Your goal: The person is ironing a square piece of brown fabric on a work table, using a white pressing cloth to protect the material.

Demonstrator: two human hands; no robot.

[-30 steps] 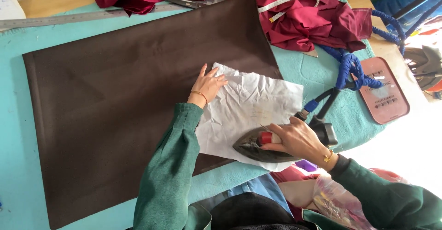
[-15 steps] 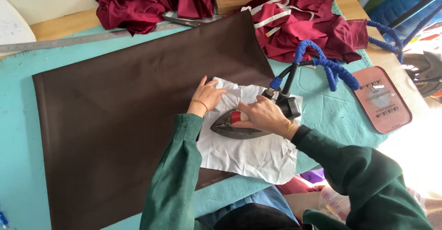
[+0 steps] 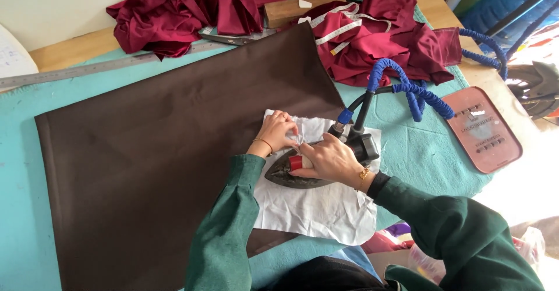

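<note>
The iron (image 3: 294, 171) sits sole-down on the white pressing cloth (image 3: 317, 209), which covers the near right corner of the dark brown fabric (image 3: 174, 145), presumably shielding it from direct heat. The right hand (image 3: 329, 160) has its grip wrapped shut around the iron's handle. The left hand (image 3: 278, 132) lies just ahead of the iron's nose, fingers spread flat, pinning the cloth smooth. The blue-wrapped hose (image 3: 416, 93) loops away over the teal surface (image 3: 419, 151), toward heaped maroon garments (image 3: 378, 41).
</note>
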